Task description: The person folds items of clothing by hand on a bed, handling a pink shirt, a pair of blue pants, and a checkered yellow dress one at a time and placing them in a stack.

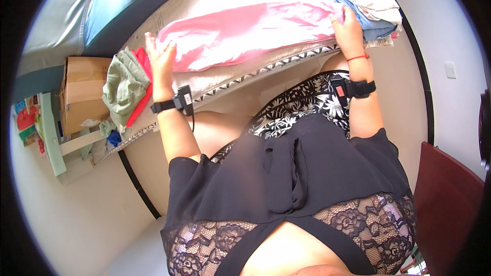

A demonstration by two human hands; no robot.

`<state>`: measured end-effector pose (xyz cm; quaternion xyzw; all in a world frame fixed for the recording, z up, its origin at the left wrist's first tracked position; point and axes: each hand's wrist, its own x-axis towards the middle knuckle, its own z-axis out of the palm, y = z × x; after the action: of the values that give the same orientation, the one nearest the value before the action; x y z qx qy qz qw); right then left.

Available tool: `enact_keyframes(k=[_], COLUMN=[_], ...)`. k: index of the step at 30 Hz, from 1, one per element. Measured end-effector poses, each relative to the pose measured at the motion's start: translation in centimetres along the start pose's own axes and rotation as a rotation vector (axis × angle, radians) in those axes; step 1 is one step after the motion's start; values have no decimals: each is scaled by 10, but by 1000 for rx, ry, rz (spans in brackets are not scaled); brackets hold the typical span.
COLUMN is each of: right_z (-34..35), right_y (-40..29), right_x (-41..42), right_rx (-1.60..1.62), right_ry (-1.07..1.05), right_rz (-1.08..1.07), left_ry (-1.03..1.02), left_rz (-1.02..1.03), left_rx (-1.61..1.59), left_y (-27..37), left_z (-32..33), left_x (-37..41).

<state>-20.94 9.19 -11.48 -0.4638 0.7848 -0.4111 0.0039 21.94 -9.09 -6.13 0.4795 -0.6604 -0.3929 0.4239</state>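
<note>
A long pink cloth garment (245, 32) lies in a folded strip across the light cover of a bed (215, 84). At its left end is my left hand (161, 55), fingers spread and touching the cloth; whether it grips any is not clear. My right hand (348, 32) pinches the right end between thumb and fingers. Just beyond that hand sits a stack of folded clothes, with a white garment (370, 0) above blue denim (378, 27). Left of my left hand, a grey-green garment (126, 80) rests partly over a red one (142, 97).
A cardboard box (84, 92) stands at the left beside a pale green frame (51, 134). Blue cushions (130, 11) are at the upper left. A dark red chair back or panel (445, 203) stands at the lower right. The bed's patterned edge faces me.
</note>
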Motion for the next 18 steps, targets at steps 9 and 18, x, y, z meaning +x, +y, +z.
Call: enact_keyframes(k=[9,18], right_z=[-10,6], right_y=[-11,-3], right_x=[-7,-9], right_rx=[24,-307], right_ry=[-4,-259], right_rz=[-182,-87], left_ry=[-366,-290], left_rz=[145,416], left_rx=[944,528], left_y=[-35,20], left_z=[16,67], left_x=[-20,-58])
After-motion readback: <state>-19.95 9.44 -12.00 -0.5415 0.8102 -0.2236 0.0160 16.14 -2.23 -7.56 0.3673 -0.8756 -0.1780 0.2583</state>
